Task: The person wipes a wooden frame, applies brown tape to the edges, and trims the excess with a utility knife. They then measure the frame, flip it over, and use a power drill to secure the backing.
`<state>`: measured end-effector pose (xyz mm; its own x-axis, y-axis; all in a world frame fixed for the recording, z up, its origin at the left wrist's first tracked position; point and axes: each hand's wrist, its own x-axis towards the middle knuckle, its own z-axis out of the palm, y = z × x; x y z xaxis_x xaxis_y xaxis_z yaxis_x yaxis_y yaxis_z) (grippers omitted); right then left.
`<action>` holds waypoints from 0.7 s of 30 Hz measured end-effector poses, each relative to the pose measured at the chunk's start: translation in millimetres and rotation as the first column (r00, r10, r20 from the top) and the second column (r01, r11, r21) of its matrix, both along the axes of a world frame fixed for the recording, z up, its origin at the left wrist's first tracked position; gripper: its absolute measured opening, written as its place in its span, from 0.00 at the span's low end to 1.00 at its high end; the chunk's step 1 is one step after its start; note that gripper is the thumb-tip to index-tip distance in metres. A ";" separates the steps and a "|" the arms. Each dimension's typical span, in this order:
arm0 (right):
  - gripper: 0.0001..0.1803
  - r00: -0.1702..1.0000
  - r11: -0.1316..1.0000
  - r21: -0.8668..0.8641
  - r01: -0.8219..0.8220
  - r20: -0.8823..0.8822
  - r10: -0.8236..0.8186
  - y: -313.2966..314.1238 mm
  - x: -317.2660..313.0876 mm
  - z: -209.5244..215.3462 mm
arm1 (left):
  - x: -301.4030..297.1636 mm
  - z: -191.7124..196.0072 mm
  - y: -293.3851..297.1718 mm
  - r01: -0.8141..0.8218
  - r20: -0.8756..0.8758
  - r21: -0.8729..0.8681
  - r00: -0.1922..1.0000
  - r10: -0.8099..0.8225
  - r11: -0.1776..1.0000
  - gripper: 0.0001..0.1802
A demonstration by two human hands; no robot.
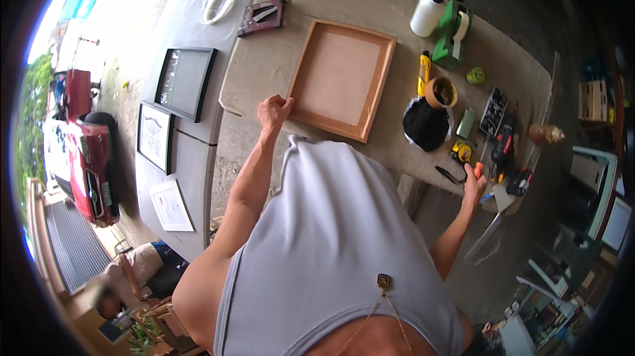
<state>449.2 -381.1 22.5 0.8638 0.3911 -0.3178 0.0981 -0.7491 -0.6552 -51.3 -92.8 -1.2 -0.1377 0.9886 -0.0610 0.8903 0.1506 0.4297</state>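
Observation:
A shallow wooden frame with a pale brown panel inside lies on the worktable in front of me. At its near left edge is my left hand, fingers curled in and closed against the frame's side. My right hand is out at the table's near right edge, closed around a small orange object whose kind I cannot make out. Close by that hand are a yellow tape measure with a black strap and a red-and-black cordless drill.
Rightward stand a white bottle, green tape dispenser, yellow utility knife, tape roll and black cloth bundle. A maroon clamp-like tool lies far left. Black frames occupy the left table; another person sits beyond.

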 end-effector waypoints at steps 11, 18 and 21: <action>0.40 0.955 0.967 0.126 -0.221 0.227 0.189 24.4 28.7 -87.5 | 1.0 10.8 9.1 -0.051 -0.006 -0.080 0.999 0.051 0.996 0.25; 0.27 0.951 0.979 -0.009 -0.203 0.236 0.200 45.1 5.8 -55.0 | 16.4 8.7 -11.3 -0.042 0.070 0.197 0.997 0.028 0.980 0.23; 0.24 0.997 0.993 0.090 -0.072 0.035 0.069 44.8 -17.0 0.0 | 32.4 17.6 -18.1 0.061 0.216 0.188 0.971 -0.101 0.980 0.27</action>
<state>432.2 -336.3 22.5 0.8421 0.4774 -0.2509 0.1703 -0.6768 -0.7162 -18.9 -110.9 16.4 -0.0598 0.9934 0.0977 0.7747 -0.0155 0.6321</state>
